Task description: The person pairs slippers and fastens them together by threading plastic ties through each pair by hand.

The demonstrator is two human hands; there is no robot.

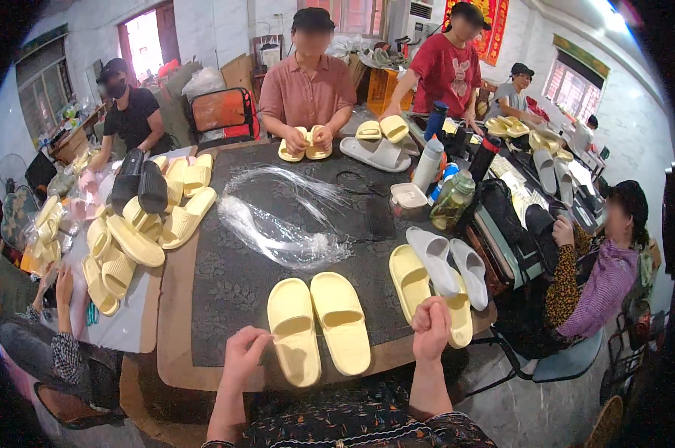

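A pair of pale yellow slippers lies side by side on the table in front of me, a left slipper (293, 328) and a right slipper (342, 321), toes pointing away. My left hand (245, 354) is pinched closed at the left slipper's outer edge; whether it touches is unclear. Closed with curled fingers, my right hand (431, 328) is in front of another yellow slipper (410, 280). Anything in either hand is too small or hidden to see. Beyond the pair lies a bundle of thin clear plastic strands (277, 243). Grey slippers (433, 257) rest on the yellow ones at right.
Yellow slippers (134, 240) pile up at left, with a black pair (153, 187) on top. Bottles (428, 166), a jar (454, 200) and a lidded box (408, 198) stand at right. Across the table a person (307, 93) handles yellow slippers; other people sit or stand around.
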